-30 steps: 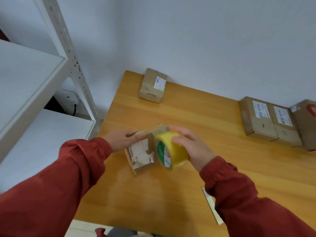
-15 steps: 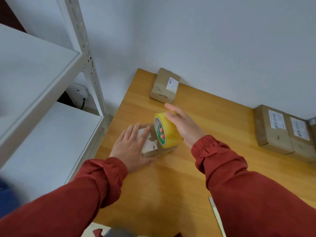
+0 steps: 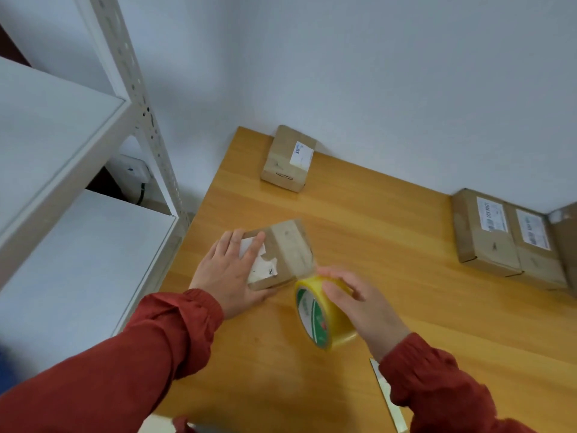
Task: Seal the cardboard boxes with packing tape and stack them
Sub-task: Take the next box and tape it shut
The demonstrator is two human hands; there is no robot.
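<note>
Table (image 3: 390, 260) wooden, against white wall (image 3: 374, 73); shelving (image 3: 56, 157) left; boxes (image 3: 482, 235) along wall.

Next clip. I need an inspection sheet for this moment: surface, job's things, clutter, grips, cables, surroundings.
Surface: wooden table, set into a wall corner.
Job's things: near box with a torn label, lying on the table; clear tape seems to run from it to the tape roll. Far box at the back corner. Right boxes side by side along the wall, labelled.
Clutter: thin white slat at the near edge.
Grips: left hand flat on the near box, fingers straight; right hand holds the tape roll off the table.
Cables: dark cable below a white socket behind the shelving.
Surroundings: white shelving to the left; white wall.
</note>
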